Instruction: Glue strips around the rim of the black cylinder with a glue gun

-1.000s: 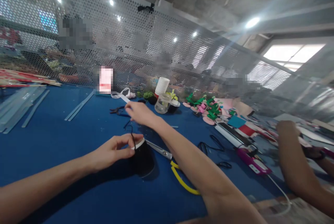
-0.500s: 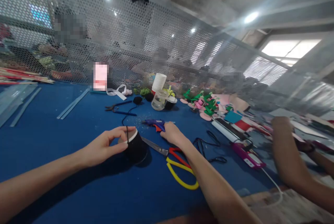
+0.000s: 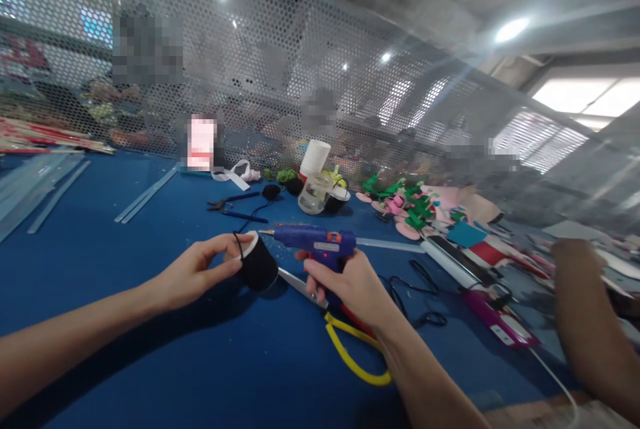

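Note:
My left hand [image 3: 200, 272] pinches the white rim of a small black cup [image 3: 257, 266] that lies tilted on the blue table [image 3: 100, 242]; a black cord runs from the rim. My right hand [image 3: 345, 282] grips a blue glue gun [image 3: 313, 240] by its handle, nozzle pointing left toward the cup's rim and a short way from it. Scissors [image 3: 345, 332] with red and yellow handles lie under my right hand, blades reaching toward the cup.
Pliers [image 3: 233, 204], a clear jar [image 3: 313, 196], a white cup stack [image 3: 315, 157], green and pink foam pieces [image 3: 400, 206] and a purple tool [image 3: 493, 319] lie further back and right. Another person's arm [image 3: 585, 322] rests at the right. A perforated metal screen [image 3: 300, 82] closes the back.
My right hand drew back from the far side of the table, took the blue glue gun off the table and lifted it toward the cup. My left hand stayed on the cup.

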Tool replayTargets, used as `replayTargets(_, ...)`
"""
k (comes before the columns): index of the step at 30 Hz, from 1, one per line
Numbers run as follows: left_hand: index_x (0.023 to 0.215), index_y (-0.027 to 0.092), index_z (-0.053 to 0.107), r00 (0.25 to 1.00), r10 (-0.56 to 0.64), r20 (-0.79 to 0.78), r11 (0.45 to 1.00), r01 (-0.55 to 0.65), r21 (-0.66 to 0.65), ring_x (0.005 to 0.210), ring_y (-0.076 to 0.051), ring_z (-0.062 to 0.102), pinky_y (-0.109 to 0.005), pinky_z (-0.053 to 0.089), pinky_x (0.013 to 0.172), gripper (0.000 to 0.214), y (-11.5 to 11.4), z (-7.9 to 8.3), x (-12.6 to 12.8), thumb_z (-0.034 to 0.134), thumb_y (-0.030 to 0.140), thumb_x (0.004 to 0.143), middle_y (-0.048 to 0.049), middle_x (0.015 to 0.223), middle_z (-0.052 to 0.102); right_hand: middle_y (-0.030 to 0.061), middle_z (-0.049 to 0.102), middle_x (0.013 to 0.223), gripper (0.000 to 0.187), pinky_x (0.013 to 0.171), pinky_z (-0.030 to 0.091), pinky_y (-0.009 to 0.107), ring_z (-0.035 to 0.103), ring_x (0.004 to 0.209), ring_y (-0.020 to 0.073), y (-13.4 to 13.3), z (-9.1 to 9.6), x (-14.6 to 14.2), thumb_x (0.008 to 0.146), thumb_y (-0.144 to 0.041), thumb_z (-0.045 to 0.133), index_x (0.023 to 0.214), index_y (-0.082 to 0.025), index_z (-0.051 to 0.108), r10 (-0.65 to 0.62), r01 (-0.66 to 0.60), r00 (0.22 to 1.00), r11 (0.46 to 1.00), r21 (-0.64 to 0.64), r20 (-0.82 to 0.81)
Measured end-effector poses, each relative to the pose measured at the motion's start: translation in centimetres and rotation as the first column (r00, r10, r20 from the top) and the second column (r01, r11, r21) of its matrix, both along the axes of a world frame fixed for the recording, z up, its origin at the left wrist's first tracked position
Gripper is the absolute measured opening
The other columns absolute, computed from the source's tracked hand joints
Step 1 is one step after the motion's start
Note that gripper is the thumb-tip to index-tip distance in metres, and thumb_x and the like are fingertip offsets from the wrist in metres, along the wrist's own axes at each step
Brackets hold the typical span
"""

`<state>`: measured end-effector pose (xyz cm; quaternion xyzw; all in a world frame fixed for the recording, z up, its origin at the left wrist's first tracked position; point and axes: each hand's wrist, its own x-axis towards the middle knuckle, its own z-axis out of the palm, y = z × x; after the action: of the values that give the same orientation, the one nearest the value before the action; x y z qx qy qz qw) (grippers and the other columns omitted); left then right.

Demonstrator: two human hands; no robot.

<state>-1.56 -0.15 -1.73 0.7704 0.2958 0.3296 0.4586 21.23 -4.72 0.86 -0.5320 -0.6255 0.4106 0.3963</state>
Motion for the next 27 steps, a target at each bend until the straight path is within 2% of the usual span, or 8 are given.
replayTargets(2, 0.069, 0.018, 0.049, 1.0, 0.016, 0.013, 1.0, -0.016, -0.01, 0.121, -0.027, 0.037, -0.04, 0.029, 0.098, 0.017, 0.1, -0.2, 0.0, 0.048, 0.028, 0.082, -0.0087, 0.11, 0.058, -0.0019, 0.055, 0.047, 0.021, 0.04, 0.043, 0.021, 0.049, 0.038, 0.0094, -0.7, 0.0, -0.6, 0.073, -0.032, 0.053, 0.078, -0.013, 0.059, -0.015, 0.015, 0.998, 1.0, 0.009, 0.057)
replayTargets(4, 0.069, 0.018, 0.049, 1.0, 0.022, 0.02, 0.999, -0.022, -0.035, 0.121, -0.026, 0.036, -0.04, 0.027, 0.099, 0.017, 0.1, -0.3, 0.0, 0.048, 0.028, 0.082, -0.0074, 0.108, 0.059, -0.0023, 0.052, 0.043, 0.018, 0.038, 0.041, 0.02, 0.049, 0.037, 0.0099, -1.0, -0.3, -1.0, 0.073, -0.03, 0.052, 0.064, -0.015, 0.058, -0.05, 0.043, 0.984, 0.998, 0.044, 0.17)
replayTargets(7, 0.067, 0.019, 0.048, 0.999, 0.034, 0.036, 0.997, -0.031, -0.068, 0.122, -0.026, 0.035, -0.04, 0.026, 0.101, 0.018, 0.1, -0.4, 0.1, 0.049, 0.029, 0.082, -0.0065, 0.106, 0.06, -0.0015, 0.053, 0.043, 0.019, 0.038, 0.04, 0.021, 0.05, 0.038, 0.0114, -1.2, -0.9, -1.2, 0.072, -0.027, 0.051, 0.055, -0.018, 0.054, -0.104, 0.038, 0.938, 0.979, 0.199, 0.33)
replayTargets(10, 0.068, 0.018, 0.049, 0.998, 0.045, 0.034, 0.997, -0.043, -0.069, 0.123, -0.027, 0.034, -0.039, 0.026, 0.1, 0.019, 0.1, -0.4, 0.1, 0.049, 0.032, 0.081, -0.0063, 0.107, 0.06, 0.0001, 0.057, 0.051, 0.013, 0.045, 0.043, 0.023, 0.054, 0.046, 0.0137, -1.1, -1.1, -1.2, 0.071, -0.025, 0.052, 0.06, -0.019, 0.056, -0.123, 0.0, 0.914, 0.953, 0.303, 0.387)
replayTargets(15, 0.07, 0.018, 0.05, 0.998, 0.056, 0.0, 0.996, -0.056, -0.065, 0.124, -0.029, 0.032, -0.042, 0.026, 0.1, 0.02, 0.0, -0.2, 0.2, 0.049, 0.035, 0.081, -0.009, 0.121, 0.052, 0.0018, 0.058, 0.061, 0.011, 0.053, 0.042, 0.024, 0.055, 0.055, 0.0149, -1.3, -0.8, -1.4, 0.074, -0.023, 0.049, 0.068, -0.019, 0.057, -0.108, -0.061, 0.884, 0.938, 0.341, 0.454)
replayTargets(18, 0.071, 0.017, 0.048, 0.999, 0.052, -0.004, 0.996, -0.052, -0.074, 0.125, -0.029, 0.03, -0.045, 0.024, 0.101, 0.02, 0.0, -0.1, 0.2, 0.048, 0.034, 0.081, -0.0117, 0.125, 0.049, 0.0, 0.056, 0.06, 0.009, 0.052, 0.039, 0.024, 0.052, 0.054, 0.0138, -1.6, -1.0, -1.4, 0.076, -0.024, 0.048, 0.07, -0.02, 0.054, -0.099, -0.09, 0.869, 0.931, 0.354, 0.484)
replayTargets(27, 0.069, 0.018, 0.047, 0.999, 0.031, 0.009, 0.995, -0.03, -0.09, 0.127, -0.026, 0.028, -0.042, 0.022, 0.102, 0.018, 0.0, -0.3, 0.1, 0.047, 0.029, 0.083, -0.0101, 0.126, 0.048, -0.0027, 0.054, 0.059, 0.009, 0.054, 0.038, 0.023, 0.049, 0.053, 0.0122, -1.9, -1.4, -1.7, 0.077, -0.024, 0.049, 0.069, -0.021, 0.051, -0.117, -0.044, 0.887, 0.942, 0.333, 0.447)
